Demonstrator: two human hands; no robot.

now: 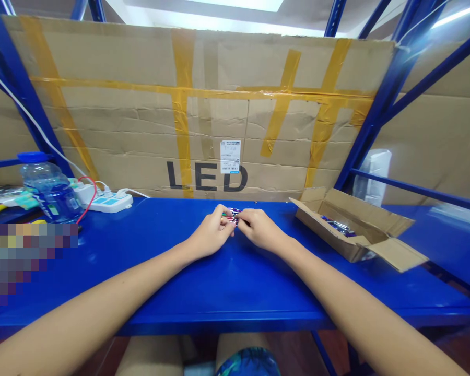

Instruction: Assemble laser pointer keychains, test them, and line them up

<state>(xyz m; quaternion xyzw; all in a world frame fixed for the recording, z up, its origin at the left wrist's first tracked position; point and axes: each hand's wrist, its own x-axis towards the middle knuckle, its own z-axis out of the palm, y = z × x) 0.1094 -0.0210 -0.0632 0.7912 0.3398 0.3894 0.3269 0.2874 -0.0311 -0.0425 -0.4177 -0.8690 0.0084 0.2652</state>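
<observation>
My left hand (213,230) and my right hand (257,227) meet at the middle of the blue table (235,282), fingers pinched together. Between them they hold a small bundle of coloured parts (232,215), red, green and purple, too small to name. Both hands rest low on the table top, close to the cardboard wall (219,115) marked LED.
An open cardboard box (356,227) with small purple items inside sits to the right. At the left stand a water bottle (50,190) and a white power strip (109,201) with cables. Blue rack posts (379,109) flank the table.
</observation>
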